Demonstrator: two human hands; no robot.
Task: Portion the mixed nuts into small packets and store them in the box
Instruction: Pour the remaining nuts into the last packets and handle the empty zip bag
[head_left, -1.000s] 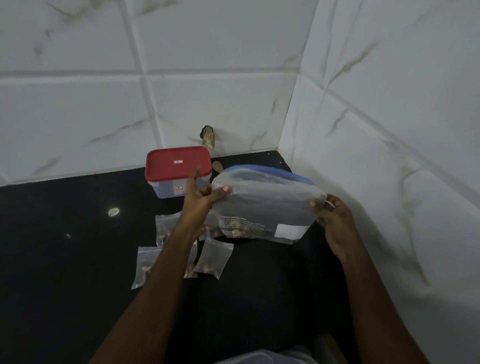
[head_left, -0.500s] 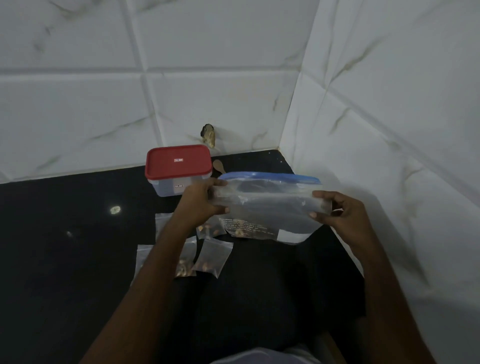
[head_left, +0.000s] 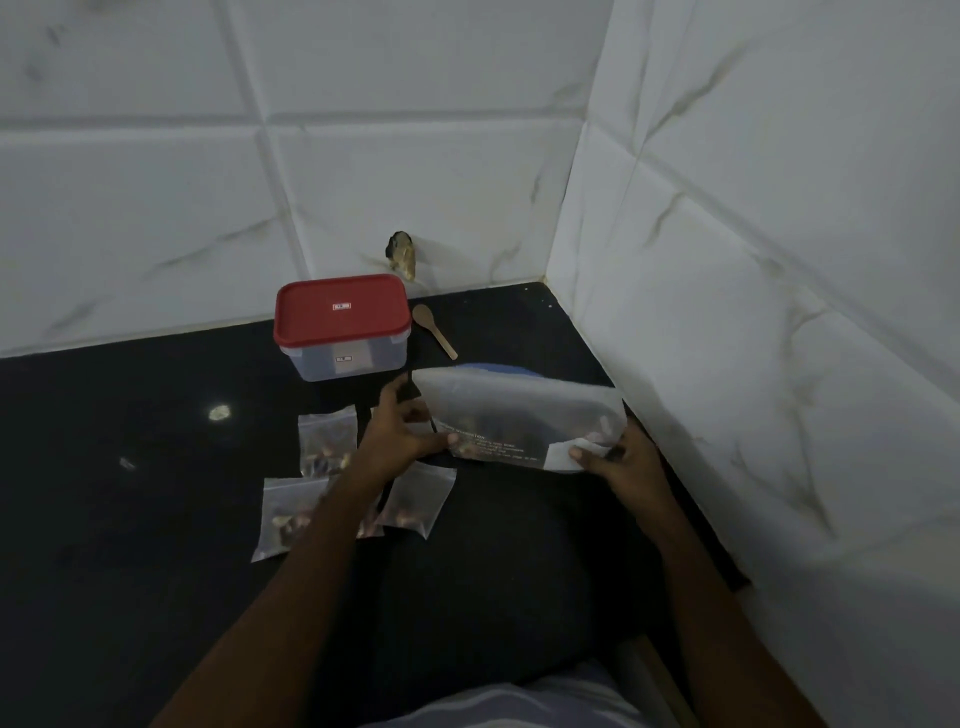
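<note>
Mostly black and white here, plus one red lid

The box (head_left: 347, 358) has a bright red lid (head_left: 340, 310) with a tiny white label, over a see-through greyish body. The big bag (head_left: 519, 410) is frosted milky-clear, with a blue strip along the top, small white print and a plain white patch low down. The small packets (head_left: 328, 431) are clear, with brown and tan nuts (head_left: 324, 460) showing through. The spoon (head_left: 434, 323) is pale wood tan. The counter (head_left: 130, 493) is glossy black with faint pale specks, and the wall tiles (head_left: 415, 156) are white with thin grey-brown marble veins.
</note>
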